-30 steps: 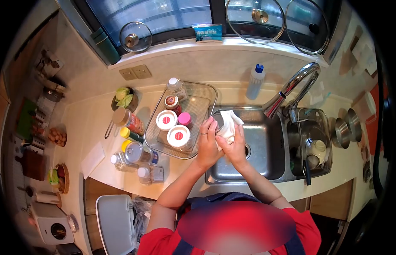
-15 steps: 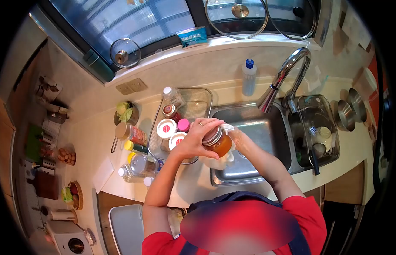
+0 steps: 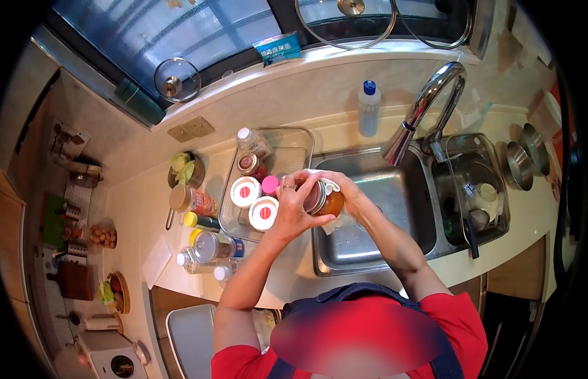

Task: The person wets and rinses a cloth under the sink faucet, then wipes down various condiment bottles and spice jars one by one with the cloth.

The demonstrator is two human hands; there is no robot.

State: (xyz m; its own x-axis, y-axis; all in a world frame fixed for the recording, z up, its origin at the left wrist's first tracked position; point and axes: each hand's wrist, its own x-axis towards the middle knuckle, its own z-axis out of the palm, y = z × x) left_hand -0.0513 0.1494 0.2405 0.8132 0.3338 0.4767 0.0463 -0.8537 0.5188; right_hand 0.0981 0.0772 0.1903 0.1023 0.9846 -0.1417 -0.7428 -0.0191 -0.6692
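Observation:
My left hand (image 3: 293, 208) grips the metal-lidded end of a glass jar (image 3: 332, 203) with amber contents, which lies tilted over the sink's left edge. On the jar's far side my right hand (image 3: 343, 189) presses a white cloth (image 3: 330, 185) against the glass; part of the cloth hangs below the jar. Just left of my hands is a wire basket (image 3: 312, 140). It holds two white-lidded jars (image 3: 245, 191), a pink-lidded jar (image 3: 269, 184), a red-lidded jar (image 3: 250, 165) and a white-capped bottle (image 3: 253, 143).
The sink (image 3: 395, 208) lies under a tall faucet (image 3: 426, 107), with a dish rack (image 3: 480, 208) on its right. A blue-capped bottle (image 3: 368, 110) stands behind it. Several jars (image 3: 212, 246) and a bowl of greens (image 3: 188, 169) stand left of the basket.
The amber jar has come into clear view, and has since tipped onto its side. My left hand has moved from the cloth onto its lid. The head view has shifted.

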